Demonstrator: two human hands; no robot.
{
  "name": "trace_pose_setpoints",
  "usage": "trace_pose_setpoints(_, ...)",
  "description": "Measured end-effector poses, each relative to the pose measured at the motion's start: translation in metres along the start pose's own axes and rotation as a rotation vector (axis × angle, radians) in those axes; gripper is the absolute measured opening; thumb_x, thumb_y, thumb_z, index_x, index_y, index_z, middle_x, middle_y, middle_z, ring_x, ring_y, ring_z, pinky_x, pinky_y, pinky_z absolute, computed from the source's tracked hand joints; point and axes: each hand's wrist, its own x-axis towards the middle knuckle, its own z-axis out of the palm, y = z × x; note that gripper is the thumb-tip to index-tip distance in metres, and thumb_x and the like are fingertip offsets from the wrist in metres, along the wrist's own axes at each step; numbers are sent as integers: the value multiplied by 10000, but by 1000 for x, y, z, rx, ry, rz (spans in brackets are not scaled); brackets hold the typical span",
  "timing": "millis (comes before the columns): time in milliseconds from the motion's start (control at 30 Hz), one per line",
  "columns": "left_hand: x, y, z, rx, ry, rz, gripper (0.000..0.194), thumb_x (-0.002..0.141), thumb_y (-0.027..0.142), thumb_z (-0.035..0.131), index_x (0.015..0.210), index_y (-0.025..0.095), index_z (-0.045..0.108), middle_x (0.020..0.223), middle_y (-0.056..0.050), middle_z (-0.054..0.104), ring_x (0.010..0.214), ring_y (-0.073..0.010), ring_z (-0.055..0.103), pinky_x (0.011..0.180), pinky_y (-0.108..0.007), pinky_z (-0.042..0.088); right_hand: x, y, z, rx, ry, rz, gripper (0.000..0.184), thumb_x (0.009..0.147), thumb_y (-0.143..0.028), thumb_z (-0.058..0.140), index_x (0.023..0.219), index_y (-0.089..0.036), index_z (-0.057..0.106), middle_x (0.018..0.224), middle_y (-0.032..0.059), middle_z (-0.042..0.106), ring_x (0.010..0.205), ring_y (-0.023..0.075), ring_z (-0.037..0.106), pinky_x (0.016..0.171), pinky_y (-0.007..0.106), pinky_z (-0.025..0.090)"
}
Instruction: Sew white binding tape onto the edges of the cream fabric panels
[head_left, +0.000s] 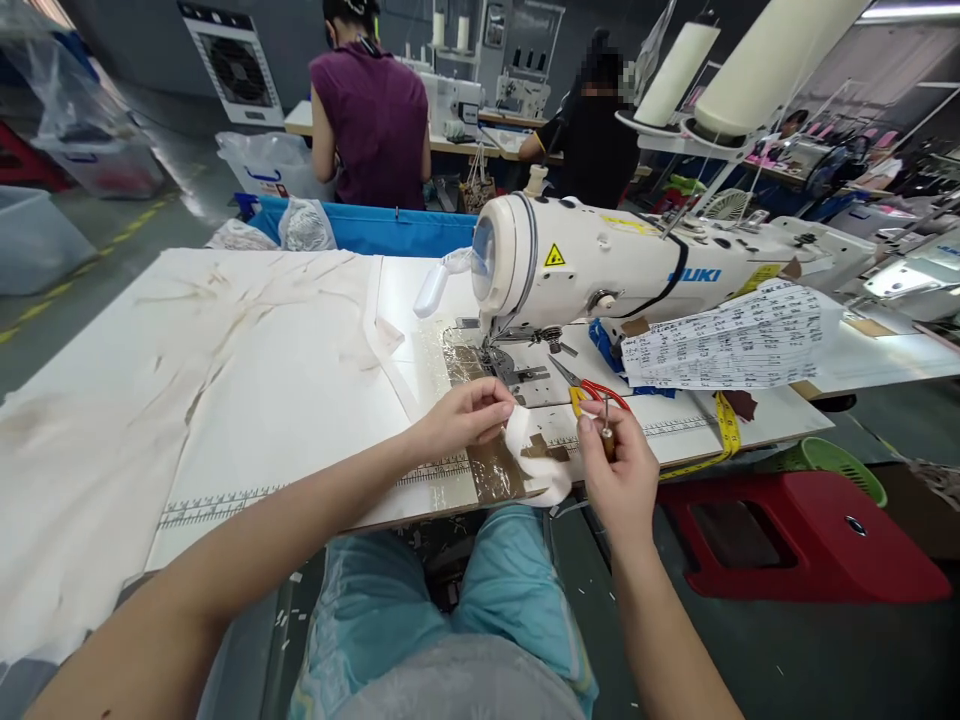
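My left hand [480,412] pinches the end of a white fabric strip [536,465], which curls down to the table's front edge. My right hand [621,470] is closed around a small wooden-handled tool [608,440] with a thin metal shaft pointing up; its exact kind I cannot make out. Just beyond that hand lie red-handled scissors [604,392], blades toward the machine, with a yellow handle [576,398] beside them. The white sewing machine [600,260] stands behind both hands, its needle area [499,358] a short way past my left fingertips.
Pale fabric [90,400] spreads over the table's left side. A stack of written paper slips [724,340] leans by the machine. A yellow tape measure [726,425] hangs near the right edge, above a red stool [817,535]. Two people sit at machines beyond a blue cloth bin [375,232].
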Motion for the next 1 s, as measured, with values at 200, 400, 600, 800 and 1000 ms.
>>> trace_pose_setpoints(200,-1,-12,9,33,67,-59,419,808,541,704,805,182,486,500,34,585,378,-70,478,383,-166,337,-18,-24,24,-16,-226,-43,223,829,-418,667,926,-237,579,651,-46,551,534,128,523,524,256,431)
trace_pose_setpoints(400,-8,-15,17,163,157,-37,288,842,424,651,779,184,506,589,25,614,476,-94,572,443,-186,438,-13,-19,27,-173,-244,-91,202,845,-400,599,943,-223,588,672,-24,598,588,155,580,585,278,442)
trace_pose_setpoints(600,-10,-15,22,400,268,81,163,855,294,561,747,178,521,664,15,619,603,-111,601,549,-203,467,-15,-24,28,-183,-267,-10,215,827,-385,589,956,-215,578,741,-4,654,640,169,624,609,283,468)
trace_pose_setpoints(800,-15,-4,33,490,228,228,142,884,277,543,792,169,536,718,-1,624,617,-98,583,559,-195,458,-13,-41,12,-97,-260,-27,153,841,-354,611,902,-216,584,735,-16,648,580,131,577,564,251,468)
trace_pose_setpoints(1000,-19,18,54,681,112,455,156,916,238,489,776,174,510,759,-6,589,657,-90,546,584,-187,440,-18,-52,-22,-44,-173,-76,109,859,-307,668,908,-214,635,766,-26,665,575,97,558,531,207,453)
